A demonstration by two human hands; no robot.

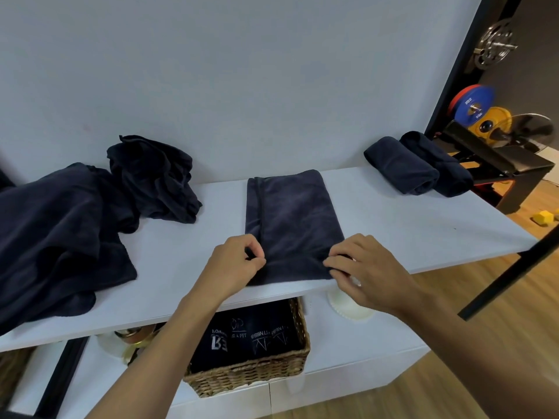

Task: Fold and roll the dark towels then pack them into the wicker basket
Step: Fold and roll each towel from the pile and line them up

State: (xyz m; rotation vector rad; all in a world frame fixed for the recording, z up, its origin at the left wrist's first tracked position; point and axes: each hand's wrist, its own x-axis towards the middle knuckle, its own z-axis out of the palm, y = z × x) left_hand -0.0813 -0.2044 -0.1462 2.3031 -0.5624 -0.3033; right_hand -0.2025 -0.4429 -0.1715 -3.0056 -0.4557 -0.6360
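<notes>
A dark navy towel point(293, 219), folded into a long strip, lies flat on the white shelf top point(408, 225). My left hand point(234, 266) pinches its near left corner and my right hand point(360, 267) pinches its near right corner. Two rolled dark towels point(417, 167) rest side by side at the far right of the shelf. A heap of unfolded dark towels point(69, 225) covers the left side. Below the shelf edge stands the wicker basket point(257, 373), holding several dark towels with white lettering.
A white wall rises right behind the shelf. A white round object point(348, 306) sits on the lower shelf beside the basket, and a gold-lidded jar point(133, 337) to its left. Gym weight plates point(475, 105) and a black frame stand at the right over the wooden floor.
</notes>
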